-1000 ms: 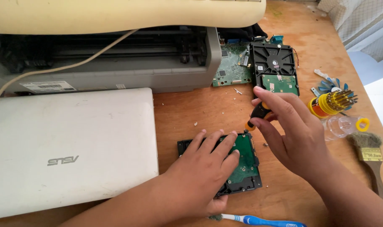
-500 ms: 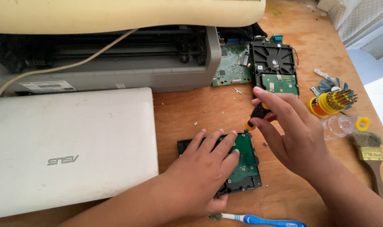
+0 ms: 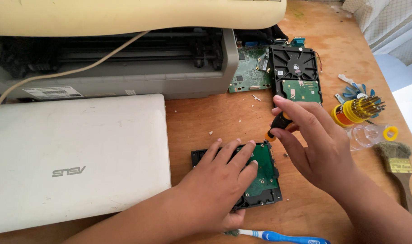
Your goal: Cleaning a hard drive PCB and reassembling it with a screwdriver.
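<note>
A black hard drive [image 3: 263, 175] lies board-up on the wooden table, its green circuit board facing me. My left hand [image 3: 219, 180] rests flat on it, fingers spread over the board. My right hand [image 3: 316, 144] grips a small screwdriver [image 3: 278, 124] with a black and orange handle. The screwdriver tip stands at the drive's far right corner.
A closed white laptop [image 3: 75, 158] lies at left, a grey printer [image 3: 115, 63] behind it. A second hard drive [image 3: 296, 74] and a loose green board [image 3: 249, 72] sit at the back. A yellow bit holder [image 3: 357, 110], a paintbrush [image 3: 398, 169] and a blue toothbrush [image 3: 283, 236] lie nearby.
</note>
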